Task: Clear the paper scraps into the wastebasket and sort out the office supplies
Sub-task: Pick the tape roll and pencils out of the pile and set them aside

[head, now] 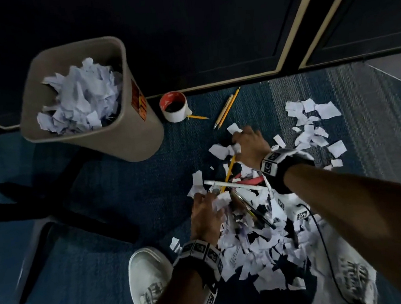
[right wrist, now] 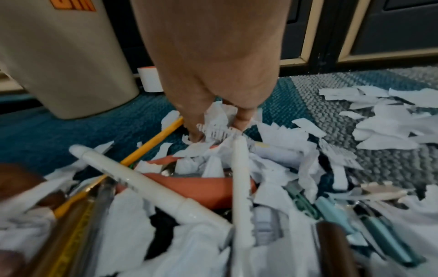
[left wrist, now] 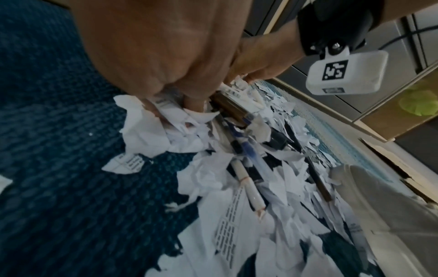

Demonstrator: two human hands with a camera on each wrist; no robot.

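Torn white paper scraps (head: 262, 242) cover the blue carpet between my feet, mixed with pens and pencils. My left hand (head: 207, 209) grips a wad of scraps (left wrist: 151, 129) at the pile's near left edge. My right hand (head: 246, 144) pinches scraps (right wrist: 218, 121) at the pile's far end. A white pen (head: 233, 185) and a yellow pencil (head: 229, 171) lie across the pile between the hands. The beige wastebasket (head: 127, 135) stands upper left, holding many scraps (head: 80, 95).
A tape roll (head: 174, 106) and loose pencils (head: 227, 107) lie by the dark cabinet base. More scraps (head: 314, 126) are scattered to the right. My white shoes (head: 149, 280) flank the pile. A dark chair base (head: 51, 209) spreads at the left.
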